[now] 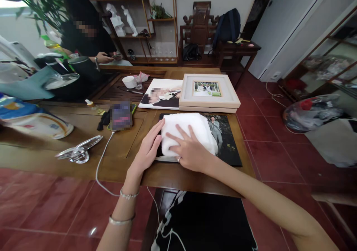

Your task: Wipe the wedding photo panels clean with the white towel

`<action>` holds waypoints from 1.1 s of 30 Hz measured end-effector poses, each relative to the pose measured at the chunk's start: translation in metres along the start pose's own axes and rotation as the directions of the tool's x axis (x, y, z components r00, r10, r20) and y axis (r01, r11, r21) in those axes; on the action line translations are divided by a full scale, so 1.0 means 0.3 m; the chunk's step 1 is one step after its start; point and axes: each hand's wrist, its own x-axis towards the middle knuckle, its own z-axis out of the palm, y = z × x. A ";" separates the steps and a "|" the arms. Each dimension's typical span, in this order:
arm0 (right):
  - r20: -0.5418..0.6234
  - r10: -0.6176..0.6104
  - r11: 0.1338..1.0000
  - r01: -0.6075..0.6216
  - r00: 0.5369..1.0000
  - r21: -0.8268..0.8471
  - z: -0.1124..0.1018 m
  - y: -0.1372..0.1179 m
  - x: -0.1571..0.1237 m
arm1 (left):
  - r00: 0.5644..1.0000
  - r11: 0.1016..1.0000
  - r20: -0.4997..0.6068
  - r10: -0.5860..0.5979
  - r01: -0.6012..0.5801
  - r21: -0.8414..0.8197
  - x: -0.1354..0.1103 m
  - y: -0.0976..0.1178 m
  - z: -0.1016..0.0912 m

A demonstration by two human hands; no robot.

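Observation:
A folded white cloth (192, 126), thick and fluffy like a towel, lies on a dark photo panel (228, 139) that shows a person in a pale suit. My right hand (191, 150) rests flat on top of the cloth with its fingers spread. Along the cloth's left edge, my left hand (149, 145) lies with its fingers stretched out. Just behind are a light wood picture frame (209, 104) with a small photo and a white-edged photo print (161, 91). Part of the panel is hidden under the cloth and hands.
On the wooden table (134, 147) to the left are a phone (121, 115) with a white cable, a silver metal ornament (79, 149) and a tissue pack (33, 117). A person (86, 31) sits across the table. A black-seated chair (206, 221) stands at the near edge.

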 end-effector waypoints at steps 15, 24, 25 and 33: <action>0.136 -0.155 0.971 0.125 0.979 0.204 -0.068 -0.075 -0.242 | 0.996 0.990 0.085 0.012 -0.024 0.136 0.000 -0.018 0.021; -0.012 0.253 0.961 -0.250 0.967 0.115 -0.081 0.082 -0.164 | 0.993 0.981 0.117 -0.027 0.004 0.195 -0.006 -0.026 0.034; -0.022 0.263 0.959 -0.258 0.965 0.116 -0.080 0.100 -0.117 | 0.993 0.981 0.117 -0.026 0.003 0.192 -0.007 -0.027 0.035; -0.021 0.091 0.987 -0.088 0.996 0.137 -0.085 0.078 0.238 | 0.993 0.976 0.116 -0.016 -0.010 0.217 0.002 -0.027 0.028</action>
